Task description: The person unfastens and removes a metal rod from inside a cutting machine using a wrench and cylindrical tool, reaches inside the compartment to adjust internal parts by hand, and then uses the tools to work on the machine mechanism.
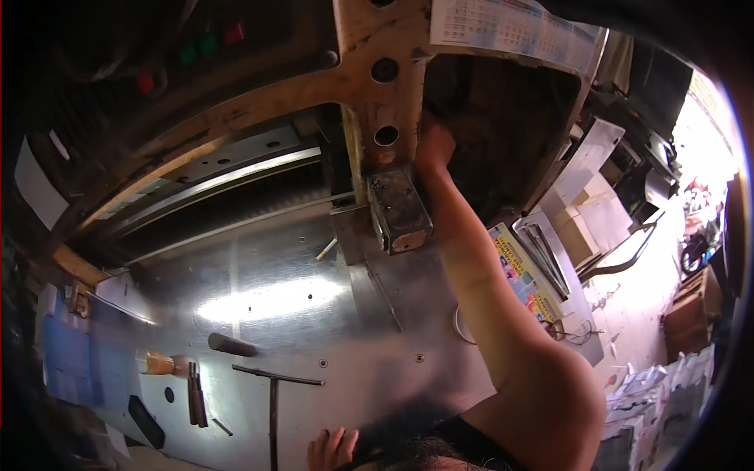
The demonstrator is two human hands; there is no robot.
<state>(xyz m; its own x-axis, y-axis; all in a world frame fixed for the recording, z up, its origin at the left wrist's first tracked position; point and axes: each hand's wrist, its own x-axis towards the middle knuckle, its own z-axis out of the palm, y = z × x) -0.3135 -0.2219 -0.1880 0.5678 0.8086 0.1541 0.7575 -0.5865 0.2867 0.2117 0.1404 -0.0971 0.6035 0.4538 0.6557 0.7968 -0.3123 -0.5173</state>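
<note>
My right arm stretches forward past the machine's post (384,106). My right hand (437,146) is in the dark recess beside that post, its fingers hidden in shadow and behind the metal, so what it touches does not show. Below it, a worn steel block (400,212) juts from the post. At the bottom edge, the fingertips of my left hand (333,449) lie slightly apart at the near edge of the metal table (275,345), holding nothing visible. Closest to that hand is a T-shaped metal rod (274,408).
A cigarette (327,249), a dark cylinder (232,344), a small glass (155,362) and dark tools (196,395) lie on the table. Rods rest on a printed sheet (525,271) at right. Cardboard boxes (593,224) stand beyond. A slotted machine opening (236,200) spans the back.
</note>
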